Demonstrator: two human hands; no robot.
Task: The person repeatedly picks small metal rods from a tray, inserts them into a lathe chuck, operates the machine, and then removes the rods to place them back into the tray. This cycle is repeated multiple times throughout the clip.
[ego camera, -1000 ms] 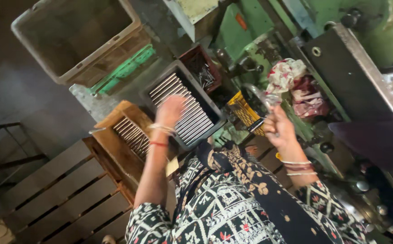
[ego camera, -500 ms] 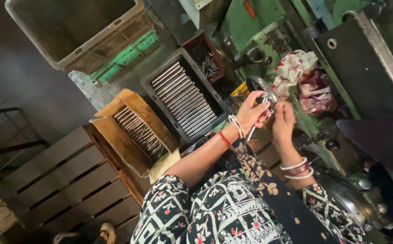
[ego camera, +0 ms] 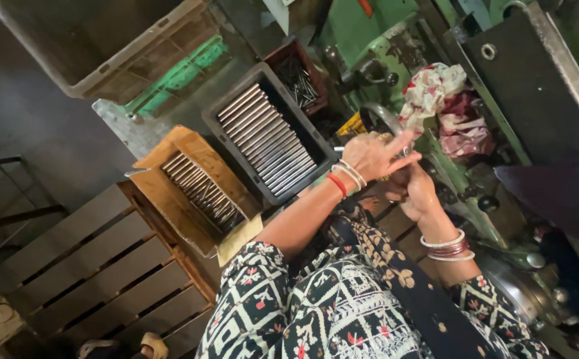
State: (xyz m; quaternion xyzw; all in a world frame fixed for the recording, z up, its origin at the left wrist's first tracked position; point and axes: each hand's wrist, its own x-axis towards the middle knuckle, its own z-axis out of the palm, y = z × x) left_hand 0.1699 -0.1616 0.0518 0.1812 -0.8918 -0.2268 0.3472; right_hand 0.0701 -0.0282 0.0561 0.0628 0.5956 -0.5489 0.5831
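Right of centre in the frame the two hands meet in front of a green machine; the left hand, with a red and white bangles at the wrist, has its fingers partly spread and its tips pressed around a small metal piece that is mostly hidden; the right hand sits just below it, curled closed and touching it, and what it grips cannot be made out; a short bit of metal rod pokes out at the left hand's edge; left of the hands, near the wrist, stands a dark tray filled with a row of bright metal rods lying side by side; further lower left, a cardboard box holds more rods, resting on a wooden pallet; above the tray, a small red bin holds dark pieces; a patterned cloth lies bunched on the machine at upper right; a large grey crate fills the upper left.
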